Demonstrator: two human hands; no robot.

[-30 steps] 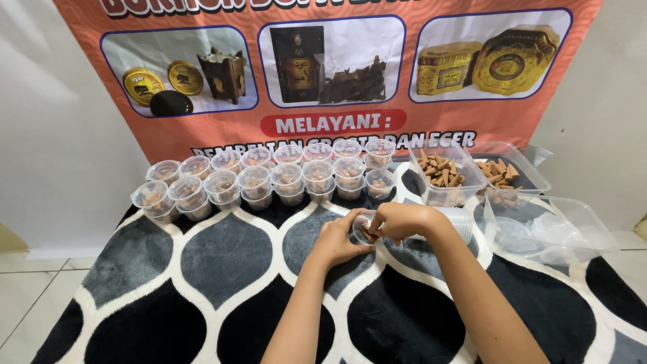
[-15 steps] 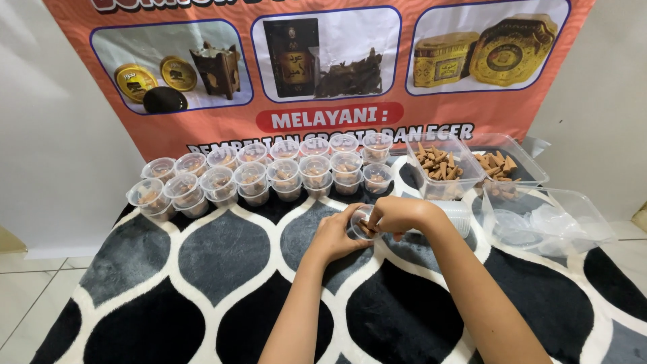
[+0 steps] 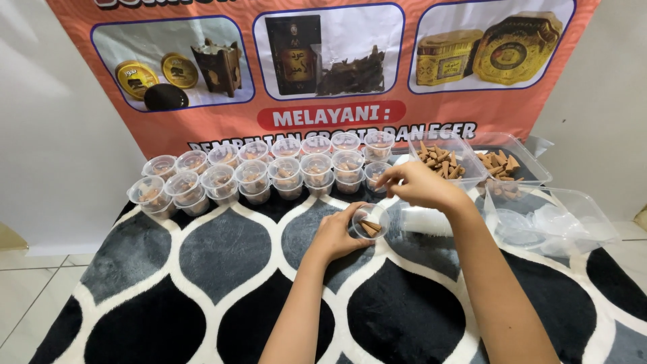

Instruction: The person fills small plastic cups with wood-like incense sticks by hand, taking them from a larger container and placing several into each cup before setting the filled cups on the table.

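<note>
My left hand (image 3: 335,237) grips a small clear plastic cup (image 3: 370,223) just above the patterned rug (image 3: 222,263). A few brown incense cones lie inside the cup. My right hand (image 3: 419,185) hovers above and behind the cup with its fingers loosely spread and nothing visible in them. It is close to the near rim of a clear tub of brown cones (image 3: 441,159). A stack of empty clear cups (image 3: 427,222) lies on its side under my right wrist.
Two rows of small filled cups (image 3: 269,170) stand along the rug's far edge. A second tub of cones (image 3: 504,166) and a clear tub of lids (image 3: 554,228) sit at the right. An orange banner (image 3: 202,128) hangs on the wall behind.
My right hand has lifted off the cup and moved back and to the right, toward the tub of cones. My left hand still holds the cup, whose cones are now in plain view.
</note>
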